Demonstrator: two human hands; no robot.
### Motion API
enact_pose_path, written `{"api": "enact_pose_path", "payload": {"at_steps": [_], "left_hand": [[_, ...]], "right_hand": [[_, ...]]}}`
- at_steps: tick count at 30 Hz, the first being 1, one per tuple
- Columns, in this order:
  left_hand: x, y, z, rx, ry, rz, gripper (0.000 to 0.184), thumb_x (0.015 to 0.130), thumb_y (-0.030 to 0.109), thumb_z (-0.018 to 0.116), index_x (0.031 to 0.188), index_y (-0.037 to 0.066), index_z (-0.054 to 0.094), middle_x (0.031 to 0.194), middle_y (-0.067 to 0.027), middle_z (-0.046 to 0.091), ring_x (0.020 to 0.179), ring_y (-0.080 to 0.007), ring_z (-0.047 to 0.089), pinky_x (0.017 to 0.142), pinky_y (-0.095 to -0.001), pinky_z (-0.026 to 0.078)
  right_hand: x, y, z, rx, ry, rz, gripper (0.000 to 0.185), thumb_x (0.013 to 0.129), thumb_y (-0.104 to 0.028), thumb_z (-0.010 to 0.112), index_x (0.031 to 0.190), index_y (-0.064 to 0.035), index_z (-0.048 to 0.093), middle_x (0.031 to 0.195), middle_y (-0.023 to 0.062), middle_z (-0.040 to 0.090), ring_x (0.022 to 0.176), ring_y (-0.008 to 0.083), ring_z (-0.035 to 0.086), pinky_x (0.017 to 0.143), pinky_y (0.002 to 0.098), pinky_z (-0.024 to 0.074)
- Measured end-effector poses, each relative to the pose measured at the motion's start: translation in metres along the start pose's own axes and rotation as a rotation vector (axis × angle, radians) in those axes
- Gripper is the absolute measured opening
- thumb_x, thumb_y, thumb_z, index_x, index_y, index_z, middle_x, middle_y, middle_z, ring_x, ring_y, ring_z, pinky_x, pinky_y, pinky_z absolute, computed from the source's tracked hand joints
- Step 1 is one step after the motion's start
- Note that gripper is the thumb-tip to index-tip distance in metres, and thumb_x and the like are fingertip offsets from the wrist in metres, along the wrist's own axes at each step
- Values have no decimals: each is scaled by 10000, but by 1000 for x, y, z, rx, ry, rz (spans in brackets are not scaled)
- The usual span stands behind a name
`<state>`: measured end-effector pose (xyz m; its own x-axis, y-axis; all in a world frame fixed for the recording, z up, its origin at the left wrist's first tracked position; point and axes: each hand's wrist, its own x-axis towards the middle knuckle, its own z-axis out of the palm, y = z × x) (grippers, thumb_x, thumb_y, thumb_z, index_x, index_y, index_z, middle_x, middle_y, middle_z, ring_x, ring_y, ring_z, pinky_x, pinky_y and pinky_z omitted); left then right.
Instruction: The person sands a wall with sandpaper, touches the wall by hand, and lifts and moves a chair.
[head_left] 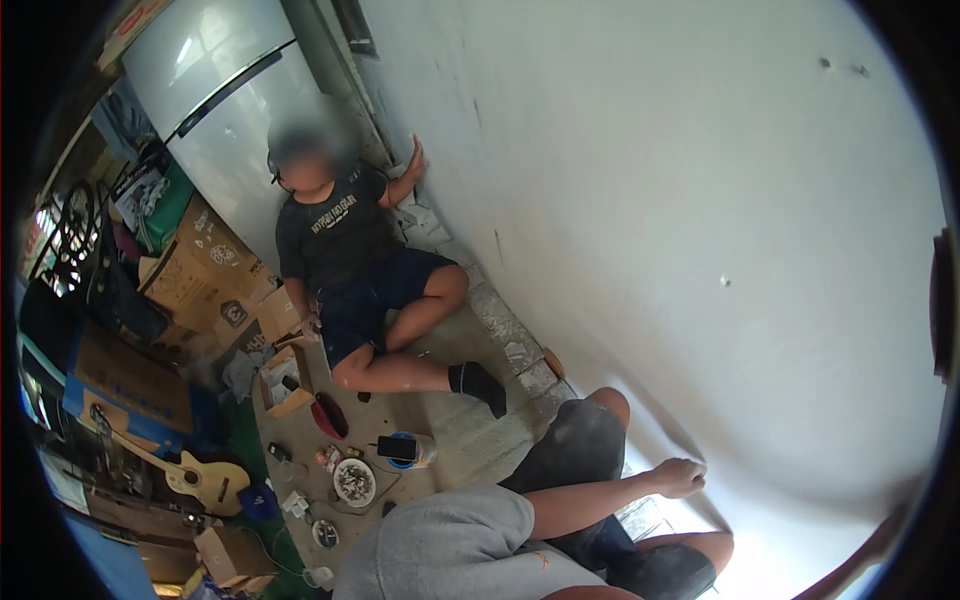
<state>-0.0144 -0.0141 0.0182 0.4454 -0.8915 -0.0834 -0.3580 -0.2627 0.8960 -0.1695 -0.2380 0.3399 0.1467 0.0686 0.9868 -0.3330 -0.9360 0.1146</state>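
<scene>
My left hand (680, 478) rests at the lower part of the white wall (640, 200), its fingers curled together; whatever they hold, if anything, is hidden. Dark crease-like lines run on the wall beside it. At the lower right edge my right hand (892, 522) is dim and close to the wall, and its fingers cannot be made out. My bent knees, in dark shorts, lie around my left forearm.
Another person (340, 235) sits by the fridge (235, 110), one palm on the wall. Between us stand a plate (354, 482), a phone (398, 447) on a tub and an open box (286, 381). Broken blocks (495, 310) line the wall's foot. A guitar (222, 484) lies left.
</scene>
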Motion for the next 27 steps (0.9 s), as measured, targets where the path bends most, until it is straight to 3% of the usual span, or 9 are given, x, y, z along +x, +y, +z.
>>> {"api": "enact_pose_path", "payload": {"at_steps": [2, 4, 5, 12, 14, 20, 25, 26, 27], "left_hand": [[-5, -3, 4, -26, 1, -3, 224, 827, 204, 429, 861, 19, 551, 810, -197, 623, 822, -359, 602, 745, -459, 439], [-5, -7, 2, -92, -1, -21, 173, 801, 151, 456, 891, 26, 533, 802, -172, 629, 806, -342, 608, 717, -449, 440], [-5, -12, 2, -71, 12, 42, 186, 758, 94, 496, 932, 33, 524, 778, -158, 629, 785, -339, 609, 692, -434, 444], [-1, -26, 6, -209, -195, 40, 290, 687, 42, 618, 970, 30, 553, 716, -114, 638, 716, -255, 631, 658, -367, 466], [7, -26, 9, -270, -274, 69, 268, 641, 14, 674, 901, 2, 609, 707, -105, 649, 700, -210, 641, 646, -329, 481], [4, -30, 17, -354, -321, 139, 281, 646, 2, 688, 925, -25, 673, 692, -111, 663, 645, -162, 651, 626, -290, 502], [2, -13, 7, -443, -297, 29, 283, 626, 1, 672, 908, -29, 678, 671, -120, 660, 611, -202, 645, 597, -314, 504], [-2, -14, 9, -446, -301, 24, 283, 626, 1, 672, 908, -29, 678, 671, -120, 660, 611, -202, 645, 597, -314, 504], [-3, -19, 12, -295, -211, 91, 285, 604, 9, 680, 885, -35, 674, 665, -125, 657, 605, -214, 643, 595, -318, 504]], "right_hand": [[-6, 10, -5, 136, 159, 240, 307, 919, -224, 485, 1202, -121, 547, 1251, 89, 550, 1135, 221, 531, 1067, 465, 273], [-28, -18, 16, 194, -235, -250, 342, 974, -151, 360, 1255, -28, 511, 1133, 58, 630, 1097, 205, 576, 963, 358, 444], [-41, -44, 10, -525, -348, -403, 406, 994, -162, 265, 1277, 73, 437, 1195, 111, 589, 1189, 194, 504, 1029, 263, 355], [-71, -33, 17, -371, -126, 43, 309, 906, -10, 456, 1196, -8, 562, 1135, 39, 636, 996, 128, 623, 983, 265, 368], [-43, -76, 11, -682, -277, -403, 288, 888, -34, 509, 1159, -81, 593, 1119, -28, 641, 935, 92, 643, 878, 295, 436], [-56, -25, 10, -530, -158, -101, 222, 910, -130, 497, 1085, -75, 622, 1063, -1, 649, 915, 128, 619, 949, 404, 338], [-10, -24, -36, -1794, -375, -548, 203, 917, -148, 492, 1050, -84, 632, 1050, 11, 650, 915, 161, 606, 1002, 484, 269], [-15, -28, -28, -1793, -383, -551, 203, 917, -148, 492, 1050, -84, 632, 1050, 11, 650, 915, 161, 606, 1002, 484, 269], [-27, -34, -9, -1061, -184, -249, 254, 873, -50, 514, 1098, -97, 620, 1076, -23, 650, 905, 124, 633, 957, 398, 346]]}}
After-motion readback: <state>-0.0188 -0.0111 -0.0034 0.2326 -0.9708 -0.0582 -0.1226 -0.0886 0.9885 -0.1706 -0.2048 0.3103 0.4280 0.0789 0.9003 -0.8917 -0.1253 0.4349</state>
